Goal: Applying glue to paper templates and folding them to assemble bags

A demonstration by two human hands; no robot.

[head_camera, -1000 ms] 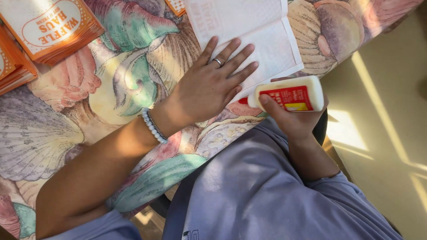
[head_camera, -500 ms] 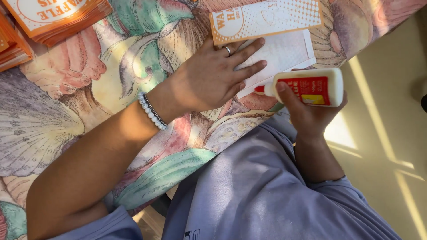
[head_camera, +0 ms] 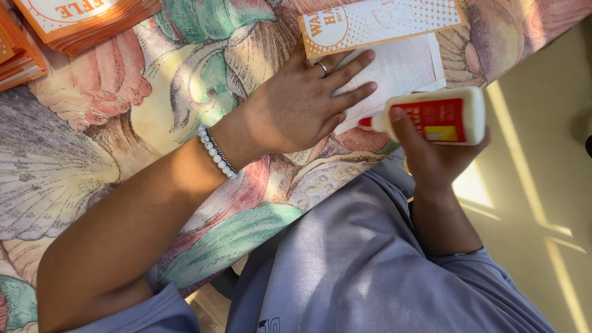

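Under the spread fingers of the left hand (head_camera: 302, 105), a flat white paper sheet (head_camera: 401, 68) is pressed down onto the tablecloth, the palm resting just off its near corner. A plain ring is worn on one finger and a white beaded bracelet (head_camera: 217, 152) at the wrist. Just beyond the fingertips, partly over the sheet's far edge, an orange-and-white printed cardboard bag (head_camera: 382, 21) is laid flat. Beside the fingertips, a white plastic glue bottle with a red label (head_camera: 441, 116) is gripped by the curled fingers of the right hand (head_camera: 431, 157), its red nozzle pointed at the sheet's edge. Well away from the fingers, stacks of orange printed bags (head_camera: 80, 21) are piled on the shell-patterned tablecloth (head_camera: 142, 117).
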